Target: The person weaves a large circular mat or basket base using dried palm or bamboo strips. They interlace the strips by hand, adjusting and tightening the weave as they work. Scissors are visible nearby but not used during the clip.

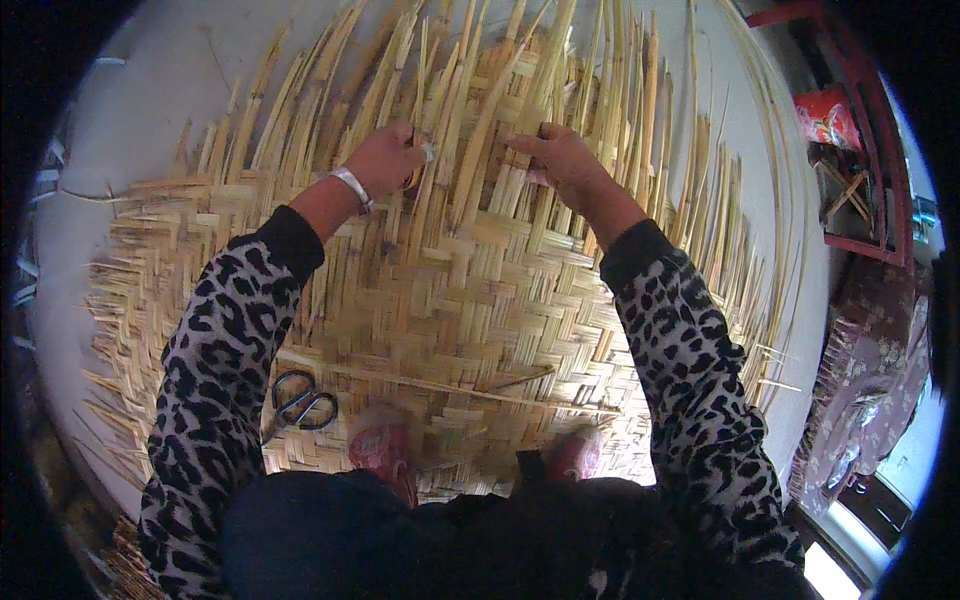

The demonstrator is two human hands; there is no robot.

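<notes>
A large mat [440,310] of flat, straw-coloured split-cane strips lies before me, woven in a zigzag pattern. Its far side ends in long loose strips [345,110] that fan outward. My left hand [385,160], with a white band at the wrist, is closed on cane strips at the start of that fringe. A small orange patch shows beside its fingers, too small to name. To the right, my right hand [565,168] pinches a cane strip between thumb and fingers, over the weave. Dark-handled scissors [303,402] rest on the mat's near left part.
Beneath me, red shoes [382,448] stand on the mat's near part. One long loose strip [450,383] crosses in front of them. At the right are a dark red frame [885,130], a red package [828,118] and a patterned cloth [860,370]. Pale floor [130,130] borders the mat.
</notes>
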